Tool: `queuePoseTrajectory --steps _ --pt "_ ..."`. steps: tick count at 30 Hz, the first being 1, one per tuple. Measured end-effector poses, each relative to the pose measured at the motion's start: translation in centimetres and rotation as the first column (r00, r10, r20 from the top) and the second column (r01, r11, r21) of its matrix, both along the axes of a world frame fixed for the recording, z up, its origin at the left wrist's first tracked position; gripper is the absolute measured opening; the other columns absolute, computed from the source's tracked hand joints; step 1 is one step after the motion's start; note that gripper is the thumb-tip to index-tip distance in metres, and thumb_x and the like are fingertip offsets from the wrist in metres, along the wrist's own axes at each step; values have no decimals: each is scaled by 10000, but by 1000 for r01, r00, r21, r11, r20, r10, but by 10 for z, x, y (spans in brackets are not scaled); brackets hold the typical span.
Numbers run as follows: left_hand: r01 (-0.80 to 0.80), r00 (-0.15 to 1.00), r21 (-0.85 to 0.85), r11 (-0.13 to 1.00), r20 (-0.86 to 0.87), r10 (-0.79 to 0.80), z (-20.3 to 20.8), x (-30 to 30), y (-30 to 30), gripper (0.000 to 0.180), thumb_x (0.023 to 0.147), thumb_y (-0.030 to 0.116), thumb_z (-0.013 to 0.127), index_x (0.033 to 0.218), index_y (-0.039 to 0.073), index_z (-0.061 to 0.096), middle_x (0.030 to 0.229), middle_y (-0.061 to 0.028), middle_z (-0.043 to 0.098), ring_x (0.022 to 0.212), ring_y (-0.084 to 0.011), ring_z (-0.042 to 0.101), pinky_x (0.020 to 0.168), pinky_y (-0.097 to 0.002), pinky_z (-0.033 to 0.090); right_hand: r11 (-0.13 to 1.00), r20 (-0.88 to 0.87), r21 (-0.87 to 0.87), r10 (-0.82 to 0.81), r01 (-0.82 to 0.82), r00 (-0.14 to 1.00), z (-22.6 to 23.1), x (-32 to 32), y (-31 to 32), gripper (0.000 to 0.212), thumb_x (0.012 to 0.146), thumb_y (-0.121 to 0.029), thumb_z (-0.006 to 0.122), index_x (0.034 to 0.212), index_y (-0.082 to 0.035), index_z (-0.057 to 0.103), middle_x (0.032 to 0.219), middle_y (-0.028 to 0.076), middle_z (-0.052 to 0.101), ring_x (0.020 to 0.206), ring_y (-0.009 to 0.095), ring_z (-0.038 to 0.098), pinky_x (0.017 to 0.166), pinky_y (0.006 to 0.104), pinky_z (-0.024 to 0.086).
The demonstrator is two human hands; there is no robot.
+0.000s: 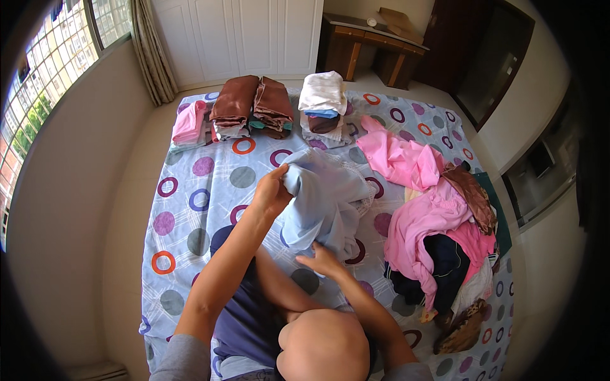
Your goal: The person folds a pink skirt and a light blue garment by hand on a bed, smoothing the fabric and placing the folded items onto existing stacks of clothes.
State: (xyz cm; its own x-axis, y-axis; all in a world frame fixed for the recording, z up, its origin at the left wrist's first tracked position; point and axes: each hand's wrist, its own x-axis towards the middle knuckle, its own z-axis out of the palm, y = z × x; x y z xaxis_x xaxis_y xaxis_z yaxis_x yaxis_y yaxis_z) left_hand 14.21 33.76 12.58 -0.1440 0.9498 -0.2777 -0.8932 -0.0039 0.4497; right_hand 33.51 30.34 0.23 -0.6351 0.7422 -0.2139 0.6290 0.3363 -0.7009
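Observation:
A light blue garment with a white lacy edge (324, 197) hangs in loose folds over the middle of the bed; its exact kind does not show. My left hand (273, 190) is closed on its upper left edge and holds that part raised. At the garment's lower edge, my right hand (324, 261) touches the cloth with thumb and forefinger spread apart. The other right fingers are partly hidden. My bent bare leg (324, 343) and dark blue shorts (244, 330) are just below the garment.
Folded stacks line the bed's far side: pink clothes (189, 124), brown satin cloths (235, 101) and white clothes (323, 92). To the right lies a heap of pink and dark clothes (426, 222), with a loose pink garment (403, 155) beyond. The patterned bedsheet (203, 166) covers the bed.

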Motion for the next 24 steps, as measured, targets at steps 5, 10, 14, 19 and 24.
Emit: queuePoseTrajectory --steps 5,10,14,19,24 --pt "-59 994 110 992 -86 69 38 -21 -29 272 862 152 424 1084 -3 448 946 -126 553 831 -200 558 756 -346 463 966 62 184 -196 182 979 28 19 18 609 704 -407 589 1074 63 475 1060 260 507 1016 357 479 862 372 370" --pt "-315 906 175 933 -239 351 17 -64 -16 430 852 92 437 1251 76 276 1024 -132 500 901 -200 523 757 -321 447 865 -209 344 -309 366 928 57 28 71 640 720 -244 605 1200 73 324 1208 291 357 1102 388 380 918 393 323" --pt "-370 807 -164 914 -545 229 -43 -89 -7 751 772 210 577 1327 90 86 1250 -172 351 1121 -289 366 910 -396 307 893 -57 282 -349 351 935 45 28 97 531 719 -182 594 1153 48 391 1137 227 420 1068 367 394 907 383 331" --pt "-61 366 -368 928 -873 -322 -97 -52 -23 792 669 277 676 1280 21 242 1247 -210 357 1105 -304 407 876 -385 362 895 68 313 -354 316 933 3 31 70 568 667 -170 648 1155 -12 405 1170 170 409 1106 331 378 901 393 340" --pt "58 -326 -415 908 -868 -375 -143 0 -25 936 586 422 705 1244 -53 238 1181 -282 359 1011 -401 457 829 -398 407 804 141 543 -370 241 918 -8 9 60 571 628 -169 681 1133 -79 430 1179 132 377 1147 302 323 872 534 298"
